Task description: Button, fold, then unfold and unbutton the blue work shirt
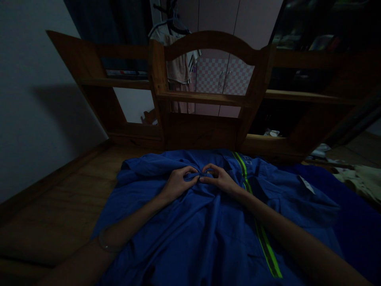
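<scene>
A blue work jacket [190, 230] with a yellow-green reflective stripe lies spread out in front of me, its cloth gathered into folds at the middle. My left hand [179, 182] pinches the fabric there between thumb and fingers. Close beside it, fingertips almost meeting, my right hand [219, 178] grips the same gathered spot. Whatever small fastening may lie between the fingertips is too dark and small to make out. The collar end, with a white label [306, 184], points to the right.
A wooden headboard with shelves [205, 133] rises just beyond the jacket. Bare wooden boards [68, 194] lie to the left, beside a pale wall [38, 91]. A darker blue cloth [354, 222] is under the jacket at the right. Clothes [178, 65] hang behind the headboard.
</scene>
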The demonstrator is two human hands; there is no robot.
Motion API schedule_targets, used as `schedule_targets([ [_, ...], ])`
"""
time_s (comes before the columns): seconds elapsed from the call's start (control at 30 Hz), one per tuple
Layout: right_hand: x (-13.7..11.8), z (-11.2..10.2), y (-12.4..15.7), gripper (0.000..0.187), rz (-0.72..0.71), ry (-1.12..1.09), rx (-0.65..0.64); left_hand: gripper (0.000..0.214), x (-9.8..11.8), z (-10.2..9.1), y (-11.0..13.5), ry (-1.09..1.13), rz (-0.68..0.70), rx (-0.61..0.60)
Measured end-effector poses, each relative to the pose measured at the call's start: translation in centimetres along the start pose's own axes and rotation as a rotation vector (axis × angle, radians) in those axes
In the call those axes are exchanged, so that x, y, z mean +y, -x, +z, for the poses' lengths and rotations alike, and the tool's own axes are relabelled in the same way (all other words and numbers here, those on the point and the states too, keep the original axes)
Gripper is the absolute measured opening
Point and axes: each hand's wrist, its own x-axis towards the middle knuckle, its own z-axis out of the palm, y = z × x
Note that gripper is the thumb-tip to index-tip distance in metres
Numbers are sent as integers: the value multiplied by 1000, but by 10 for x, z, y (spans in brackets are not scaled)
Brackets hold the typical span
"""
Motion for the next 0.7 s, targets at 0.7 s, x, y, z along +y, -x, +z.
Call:
schedule_targets([
  [0.7,7,4,-4,35,-129,141,93,19,0,1,1,-111,48,27],
])
